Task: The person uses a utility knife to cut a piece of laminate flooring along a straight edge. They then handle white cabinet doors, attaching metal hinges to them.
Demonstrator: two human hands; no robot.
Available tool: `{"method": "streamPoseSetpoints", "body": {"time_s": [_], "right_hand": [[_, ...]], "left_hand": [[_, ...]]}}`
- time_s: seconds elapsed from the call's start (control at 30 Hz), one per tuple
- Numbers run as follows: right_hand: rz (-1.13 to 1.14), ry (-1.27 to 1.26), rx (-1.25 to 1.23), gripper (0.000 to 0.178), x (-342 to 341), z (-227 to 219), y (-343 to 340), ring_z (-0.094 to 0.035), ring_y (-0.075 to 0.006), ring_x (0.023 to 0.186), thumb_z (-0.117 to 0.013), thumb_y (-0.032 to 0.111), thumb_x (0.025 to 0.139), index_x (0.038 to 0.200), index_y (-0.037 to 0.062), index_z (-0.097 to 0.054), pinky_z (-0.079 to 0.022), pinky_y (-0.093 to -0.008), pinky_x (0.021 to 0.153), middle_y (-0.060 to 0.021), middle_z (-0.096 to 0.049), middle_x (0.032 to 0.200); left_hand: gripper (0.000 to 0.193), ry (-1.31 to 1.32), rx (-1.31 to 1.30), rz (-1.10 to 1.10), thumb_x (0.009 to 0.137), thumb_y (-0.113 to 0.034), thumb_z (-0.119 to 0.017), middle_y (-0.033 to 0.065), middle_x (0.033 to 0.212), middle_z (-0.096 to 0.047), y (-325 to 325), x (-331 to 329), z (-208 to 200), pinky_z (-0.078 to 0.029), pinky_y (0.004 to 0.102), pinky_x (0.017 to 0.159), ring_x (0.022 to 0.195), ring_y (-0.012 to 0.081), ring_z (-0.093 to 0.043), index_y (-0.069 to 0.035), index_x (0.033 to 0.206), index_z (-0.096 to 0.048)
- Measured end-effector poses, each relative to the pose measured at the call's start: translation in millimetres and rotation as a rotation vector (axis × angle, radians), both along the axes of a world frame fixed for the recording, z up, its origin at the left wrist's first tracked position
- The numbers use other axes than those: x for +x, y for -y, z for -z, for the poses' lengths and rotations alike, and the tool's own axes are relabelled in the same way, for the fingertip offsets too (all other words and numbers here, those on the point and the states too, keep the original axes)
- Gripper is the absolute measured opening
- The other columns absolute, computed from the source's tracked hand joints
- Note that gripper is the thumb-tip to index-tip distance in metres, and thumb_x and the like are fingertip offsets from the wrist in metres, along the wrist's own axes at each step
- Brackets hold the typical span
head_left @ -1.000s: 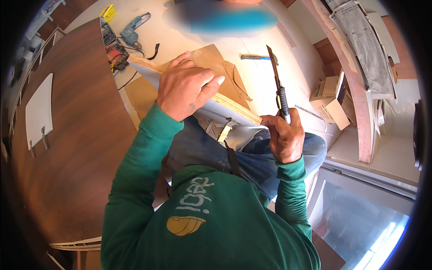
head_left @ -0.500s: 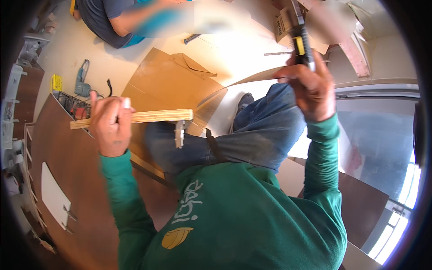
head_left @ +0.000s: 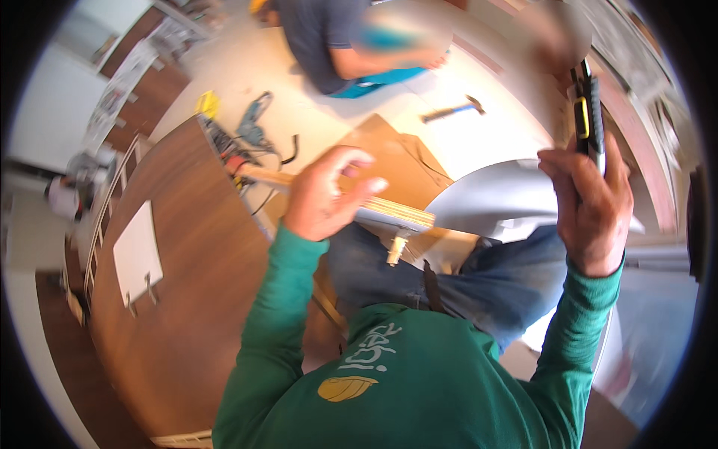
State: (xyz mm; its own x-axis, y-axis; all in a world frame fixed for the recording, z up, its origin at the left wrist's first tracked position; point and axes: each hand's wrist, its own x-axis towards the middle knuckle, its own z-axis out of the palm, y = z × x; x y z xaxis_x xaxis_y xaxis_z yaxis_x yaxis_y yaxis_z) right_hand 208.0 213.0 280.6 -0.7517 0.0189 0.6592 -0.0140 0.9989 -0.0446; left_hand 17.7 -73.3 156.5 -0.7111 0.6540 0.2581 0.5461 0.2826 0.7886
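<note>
My right hand (head_left: 594, 198) is raised at the right, its fingers wrapped round a black utility knife (head_left: 588, 120) with a yellow slider; the knife points up and away from me. My left hand (head_left: 325, 193) is above a plywood strip (head_left: 400, 209), its thumb and curled fingers apart. The strip passes beneath the hand, which hides its middle, so contact is unclear. It extends across above my thigh (head_left: 381, 266). A small metal fitting (head_left: 397, 251) hangs from the strip's near right end.
A brown board (head_left: 194, 292) at left bears a white plate (head_left: 138, 254). Beyond lie a power drill (head_left: 253, 123), a hammer (head_left: 455, 110) and cardboard (head_left: 381, 150). A curved grey sheet (head_left: 486, 198) is near my legs. Another person (head_left: 318, 45) crouches at the far side.
The view has swung left, showing the hammer whole. My left hand has loosened from round the strip and shifted right along it, thumb now apart. The knife stays in my right hand.
</note>
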Motion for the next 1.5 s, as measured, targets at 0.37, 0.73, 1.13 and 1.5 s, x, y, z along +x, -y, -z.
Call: {"method": "streamPoseSetpoints", "body": {"time_s": [0.37, 0.73, 1.13, 1.5], "right_hand": [[-0.344, -0.063, -0.087, 0.027, -64.0, -6.3, 124.0, -0.067, -0.0325, 0.079, -0.082, -0.008, 0.081, 0.104, 0.0064, -0.079, -0.054, -0.0441, 0.067, -0.0152, -0.061, 0.093], [-0.375, -0.022, -0.307, 0.074, -52.1, 62.1, 139.9, -0.063, -0.0345, 0.106, -0.099, 0.030, 0.073, 0.138, 0.0051, -0.073, -0.055, -0.0434, 0.095, -0.0214, -0.063, 0.136], [-0.340, 0.167, -0.478, 0.077, -55.1, 136.2, 134.5, -0.056, -0.0344, 0.102, -0.100, 0.013, 0.074, 0.144, 0.0063, -0.068, -0.053, -0.0489, 0.090, -0.0178, -0.049, 0.114], [-0.607, 0.514, -0.199, 0.075, -91.0, 130.6, 112.1, -0.063, -0.0455, 0.096, -0.094, 0.008, 0.075, 0.144, 0.0019, -0.065, -0.055, -0.0524, 0.085, -0.0250, -0.055, 0.113]], "left_hand": [[0.118, 0.520, 0.149, -0.106, 0.097, -0.091, -0.004, 0.0192, 0.092, -0.077, 14.3, 4.9, -12.3, -0.059, 0.0412, 0.088, 0.089, 0.0274, -0.078, 0.007, 0.105, -0.070], [0.042, 0.926, 0.743, -0.444, 0.101, -0.032, -0.054, 0.0193, 0.104, -0.072, 38.0, -18.5, -5.4, -0.065, 0.0409, 0.081, 0.090, 0.0283, -0.075, 0.007, 0.112, -0.064], [0.040, 0.449, 0.985, -0.853, 0.103, -0.032, -0.058, 0.0128, 0.078, -0.058, 53.5, -33.3, 1.7, -0.058, 0.0379, 0.062, 0.066, 0.0189, -0.060, 0.005, 0.086, -0.057], [0.016, -0.515, 0.750, -0.987, 0.101, -0.012, -0.064, 0.0154, 0.076, -0.060, 213.2, 89.0, -95.0, -0.045, 0.0435, 0.062, 0.067, 0.0330, -0.055, 0.000, 0.093, -0.068]]}}
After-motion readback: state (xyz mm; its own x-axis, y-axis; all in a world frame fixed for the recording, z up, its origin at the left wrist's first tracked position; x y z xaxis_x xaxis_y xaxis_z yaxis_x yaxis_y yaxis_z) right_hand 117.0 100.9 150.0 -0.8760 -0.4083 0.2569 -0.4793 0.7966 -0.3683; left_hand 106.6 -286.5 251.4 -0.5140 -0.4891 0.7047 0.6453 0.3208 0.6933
